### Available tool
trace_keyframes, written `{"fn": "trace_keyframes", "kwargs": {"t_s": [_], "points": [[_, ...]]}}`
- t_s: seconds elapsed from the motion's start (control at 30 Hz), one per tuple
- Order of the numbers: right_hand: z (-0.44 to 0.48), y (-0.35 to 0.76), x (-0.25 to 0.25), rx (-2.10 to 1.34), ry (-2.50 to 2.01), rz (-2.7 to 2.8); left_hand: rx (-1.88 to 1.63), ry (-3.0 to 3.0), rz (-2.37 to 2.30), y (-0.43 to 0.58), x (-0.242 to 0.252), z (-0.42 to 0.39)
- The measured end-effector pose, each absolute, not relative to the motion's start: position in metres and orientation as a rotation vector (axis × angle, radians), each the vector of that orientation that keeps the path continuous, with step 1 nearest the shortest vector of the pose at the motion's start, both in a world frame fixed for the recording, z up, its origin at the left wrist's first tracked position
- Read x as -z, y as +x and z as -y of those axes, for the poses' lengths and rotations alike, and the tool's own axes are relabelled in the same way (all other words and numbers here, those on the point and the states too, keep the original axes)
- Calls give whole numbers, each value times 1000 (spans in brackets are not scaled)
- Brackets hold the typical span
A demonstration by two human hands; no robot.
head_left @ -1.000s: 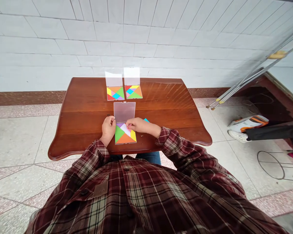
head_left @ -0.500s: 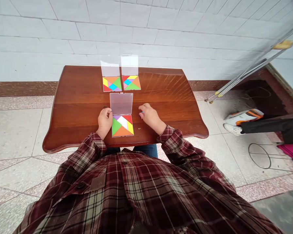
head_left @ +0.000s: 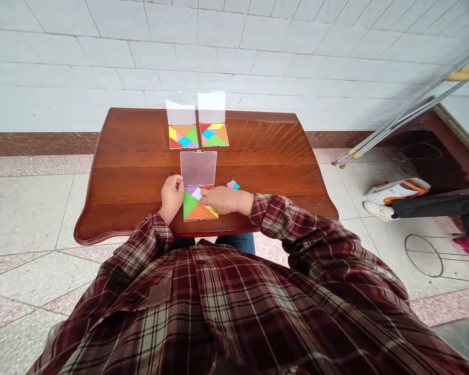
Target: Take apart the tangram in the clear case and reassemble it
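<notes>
An open tangram case [head_left: 197, 168] lies at the table's near side, its clear lid tipped away from me. In its tray are a green piece [head_left: 189, 202], an orange piece [head_left: 200, 212], a purple piece [head_left: 191, 191] and partly covered red and yellow ones. My left hand [head_left: 172, 198] is closed in a pinch at the case's left edge; what it grips is too small to make out. Over the tray's white gap, my right hand [head_left: 223, 200] points down with fingers closed, hiding whatever they hold. Just beyond it lie loose blue and pink tangram pieces [head_left: 232, 185].
Two more open tangram cases, a left one [head_left: 183, 136] and a right one [head_left: 214, 134], stand near the wall. A small dark object [head_left: 172, 173] lies past my left hand. Beyond the wooden table [head_left: 273, 156] are crutches [head_left: 369, 140], a bag [head_left: 396, 190] and another person's leg.
My right hand has moved left from the loose pieces to over the tray, uncovering blue and pink ones. My left hand stays at the case's edge. The view has shifted slightly.
</notes>
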State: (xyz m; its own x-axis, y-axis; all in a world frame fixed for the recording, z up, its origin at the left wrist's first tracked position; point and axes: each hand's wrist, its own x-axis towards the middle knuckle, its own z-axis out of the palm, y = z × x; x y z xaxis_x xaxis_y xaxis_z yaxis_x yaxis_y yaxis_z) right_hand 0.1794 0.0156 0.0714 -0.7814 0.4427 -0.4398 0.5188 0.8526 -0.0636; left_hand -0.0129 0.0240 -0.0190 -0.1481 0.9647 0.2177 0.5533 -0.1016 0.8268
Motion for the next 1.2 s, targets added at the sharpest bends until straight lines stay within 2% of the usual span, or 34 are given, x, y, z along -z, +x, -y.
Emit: {"fn": "trace_keyframes", "kwargs": {"t_s": [0.27,0.5,0.67,0.83,0.93,1.07,1.2], "points": [[-19,177,-75,229,651,-2573,-1193,1639,-1691,-13,23,-25],[-30,187,-76,524,743,-2571,-1226,1636,-1683,-13,27,-28],[-35,214,-71,790,1080,-2775,-1225,1634,-1679,-13,27,-28],[-36,261,-53,976,1825,-2557,-1224,1625,-1698,-14,27,-29],[-32,273,-50,904,2007,-2356,-1235,1615,-1696,-14,28,-29],[-20,247,-59,540,2125,-2383,-1241,1627,-1694,-13,28,-28],[-7,191,-60,695,1822,-2619,-1245,1637,-1690,-13,27,-27]]}}
